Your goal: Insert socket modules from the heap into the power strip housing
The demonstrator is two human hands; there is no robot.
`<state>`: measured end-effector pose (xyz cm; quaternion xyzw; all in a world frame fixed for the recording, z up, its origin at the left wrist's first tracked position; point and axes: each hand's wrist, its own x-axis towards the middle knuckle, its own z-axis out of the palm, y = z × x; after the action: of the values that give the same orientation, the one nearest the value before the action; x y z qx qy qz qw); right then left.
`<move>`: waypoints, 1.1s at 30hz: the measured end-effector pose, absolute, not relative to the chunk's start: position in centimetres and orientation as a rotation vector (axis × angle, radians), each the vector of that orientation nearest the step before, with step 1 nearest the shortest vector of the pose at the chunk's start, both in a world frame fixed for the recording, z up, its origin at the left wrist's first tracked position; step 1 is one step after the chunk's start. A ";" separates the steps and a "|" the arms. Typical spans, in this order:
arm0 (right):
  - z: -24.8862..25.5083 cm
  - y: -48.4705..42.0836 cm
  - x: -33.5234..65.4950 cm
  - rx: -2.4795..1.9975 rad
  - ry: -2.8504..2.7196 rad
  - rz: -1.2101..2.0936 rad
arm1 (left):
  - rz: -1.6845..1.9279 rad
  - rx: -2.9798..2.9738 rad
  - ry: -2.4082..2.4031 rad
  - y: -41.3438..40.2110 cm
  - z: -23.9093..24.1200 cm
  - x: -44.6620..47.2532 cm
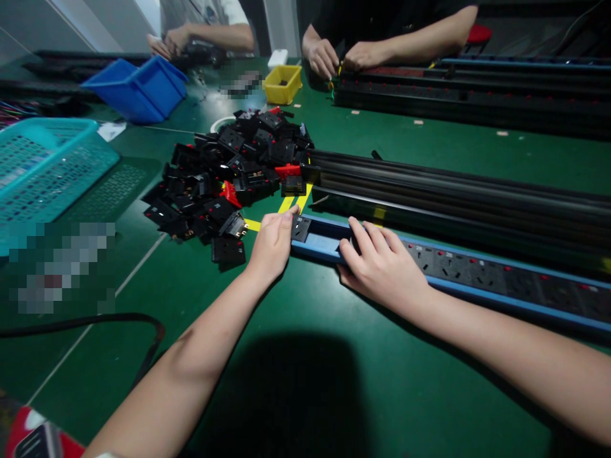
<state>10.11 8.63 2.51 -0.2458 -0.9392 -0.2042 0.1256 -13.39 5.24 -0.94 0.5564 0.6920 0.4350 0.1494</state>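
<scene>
A long blue power strip rail (501, 280) with black socket modules lies across the green table (296, 356). My left hand (273, 245) rests at the rail's left end, fingers curled, thumb pressing a black socket module (300, 228) seated in the rail. My right hand (379, 264) lies on the rail just to the right, fingers bent over its empty blue section. A heap of loose black socket modules (229, 184), a few with red parts, sits just beyond my left hand. Yellow wires (294, 203) run from the rail end toward the heap.
Black rails (453, 191) lie behind the blue one. A teal basket (42, 165) stands at left, blue bins (138, 89) and a yellow bin (282, 84) farther back. Two other people's hands (334, 57) work at the far edge. A black cable (95, 321) curves at lower left.
</scene>
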 end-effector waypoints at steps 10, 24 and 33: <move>2.2 8.7 10.2 -0.739 -2.712 -0.583 | 1.091 1.722 1.944 5.2 -0.2 -13.0; 2.2 8.7 10.2 -0.747 -2.727 -0.499 | 0.976 1.903 1.847 5.2 -0.1 -13.1; 2.3 8.7 10.1 -0.743 -2.729 -0.545 | 1.138 1.788 1.986 5.0 -0.3 -12.6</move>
<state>10.14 8.70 2.33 -0.2558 -0.9394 -0.1877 0.1301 -12.59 5.02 -0.35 0.6113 0.6789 0.3890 0.1183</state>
